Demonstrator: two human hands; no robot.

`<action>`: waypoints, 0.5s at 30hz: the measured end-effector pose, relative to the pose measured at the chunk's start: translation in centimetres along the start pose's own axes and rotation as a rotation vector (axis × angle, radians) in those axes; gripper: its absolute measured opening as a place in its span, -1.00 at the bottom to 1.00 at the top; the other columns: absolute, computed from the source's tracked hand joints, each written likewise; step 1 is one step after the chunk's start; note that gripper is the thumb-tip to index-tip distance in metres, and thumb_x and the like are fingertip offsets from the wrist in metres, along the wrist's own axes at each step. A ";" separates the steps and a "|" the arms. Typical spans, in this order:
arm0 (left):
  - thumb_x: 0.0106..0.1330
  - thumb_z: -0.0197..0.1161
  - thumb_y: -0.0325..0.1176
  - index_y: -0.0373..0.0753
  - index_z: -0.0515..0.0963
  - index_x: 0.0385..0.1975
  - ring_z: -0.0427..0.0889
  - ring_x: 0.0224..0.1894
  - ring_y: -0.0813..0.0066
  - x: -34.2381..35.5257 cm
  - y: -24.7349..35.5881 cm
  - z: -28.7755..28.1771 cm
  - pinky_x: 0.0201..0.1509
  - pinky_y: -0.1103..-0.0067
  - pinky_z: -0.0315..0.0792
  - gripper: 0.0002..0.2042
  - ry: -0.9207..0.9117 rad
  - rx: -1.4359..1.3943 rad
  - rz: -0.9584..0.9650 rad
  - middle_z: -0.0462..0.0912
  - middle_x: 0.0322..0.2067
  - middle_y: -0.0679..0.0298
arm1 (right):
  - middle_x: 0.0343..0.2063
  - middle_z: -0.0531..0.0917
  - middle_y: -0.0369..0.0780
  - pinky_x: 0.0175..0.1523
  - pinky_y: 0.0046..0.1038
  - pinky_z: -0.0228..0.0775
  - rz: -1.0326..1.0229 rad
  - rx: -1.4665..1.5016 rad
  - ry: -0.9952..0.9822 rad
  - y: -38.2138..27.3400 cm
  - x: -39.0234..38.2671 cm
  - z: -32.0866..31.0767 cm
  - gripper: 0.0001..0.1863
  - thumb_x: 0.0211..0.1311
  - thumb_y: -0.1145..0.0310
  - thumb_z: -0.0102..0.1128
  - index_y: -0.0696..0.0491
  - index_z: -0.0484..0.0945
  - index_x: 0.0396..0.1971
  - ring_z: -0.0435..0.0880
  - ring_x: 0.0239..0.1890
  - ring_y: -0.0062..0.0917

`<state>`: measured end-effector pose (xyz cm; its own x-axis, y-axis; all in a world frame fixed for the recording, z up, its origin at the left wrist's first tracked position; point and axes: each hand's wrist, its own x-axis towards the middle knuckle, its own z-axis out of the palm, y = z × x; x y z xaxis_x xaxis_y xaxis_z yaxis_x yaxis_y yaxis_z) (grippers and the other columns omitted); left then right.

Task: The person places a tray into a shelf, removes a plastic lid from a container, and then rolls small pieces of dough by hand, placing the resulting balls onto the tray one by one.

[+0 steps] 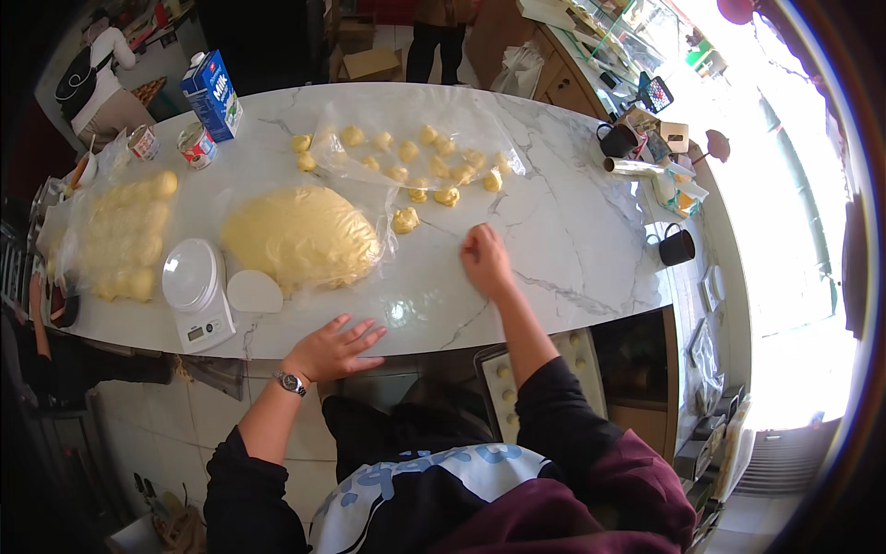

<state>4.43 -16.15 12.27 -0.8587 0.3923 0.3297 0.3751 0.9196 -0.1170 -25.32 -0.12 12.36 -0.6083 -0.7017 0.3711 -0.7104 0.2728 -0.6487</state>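
Note:
My right hand (485, 262) rests on the marble table with its fingers curled in. Whatever may be under or inside it is hidden. My left hand (338, 349) is at the table's near edge, fingers spread, holding nothing. Left of my right hand lies a single dough ball (404, 220). Farther back, several small dough balls sit partly under a clear plastic sheet (346, 171). A large mound of yellow dough (300, 235), covered in clear plastic, lies beyond my left hand. Beside it are a white kitchen scale (197, 294) and a round white scraper (255, 292).
Plastic-covered dough balls (127, 235) fill the left end. A milk carton (212, 96) and two cans (197, 146) stand behind. Black mugs (676, 246) are at the right. Below the edge is a tray (584, 369) with dough balls. Other people are at the back and far left.

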 end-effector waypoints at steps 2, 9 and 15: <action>0.26 0.16 -0.13 0.27 0.57 -0.16 0.39 0.17 0.47 -1.4 0.4 0.1 0.17 0.35 0.28 -0.82 -0.006 0.026 -0.039 0.45 0.13 0.44 | -0.47 0.48 -0.16 -0.22 -0.26 0.36 0.005 0.122 -0.183 -3.3 -2.5 1.8 -0.84 -0.01 0.54 0.13 0.07 0.31 -0.52 0.50 -0.33 -0.20; 0.26 0.13 -0.18 0.29 0.56 -0.17 0.41 0.16 0.46 -0.7 0.2 0.3 0.18 0.37 0.29 -0.81 0.012 0.023 -0.011 0.45 0.14 0.44 | -0.47 0.47 -0.18 -0.26 -0.30 0.35 0.005 -0.075 -0.024 1.4 -2.7 -3.0 -0.82 -0.05 0.57 0.15 0.07 0.32 -0.50 0.49 -0.34 -0.21; 0.27 0.12 -0.19 0.29 0.56 -0.16 0.41 0.16 0.45 -1.9 0.4 0.0 0.17 0.36 0.30 -0.81 -0.014 0.030 -0.041 0.45 0.14 0.42 | -0.48 0.49 -0.20 -0.26 -0.36 0.37 0.025 0.186 -0.229 -4.6 -6.1 0.2 -0.79 -0.06 0.57 0.17 0.07 0.28 -0.52 0.51 -0.37 -0.28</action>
<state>6.21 -16.53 11.65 -0.8781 0.3545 0.3214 0.3291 0.9350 -0.1322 -18.29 2.73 12.94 -0.5138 -0.8324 0.2077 -0.6062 0.1809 -0.7745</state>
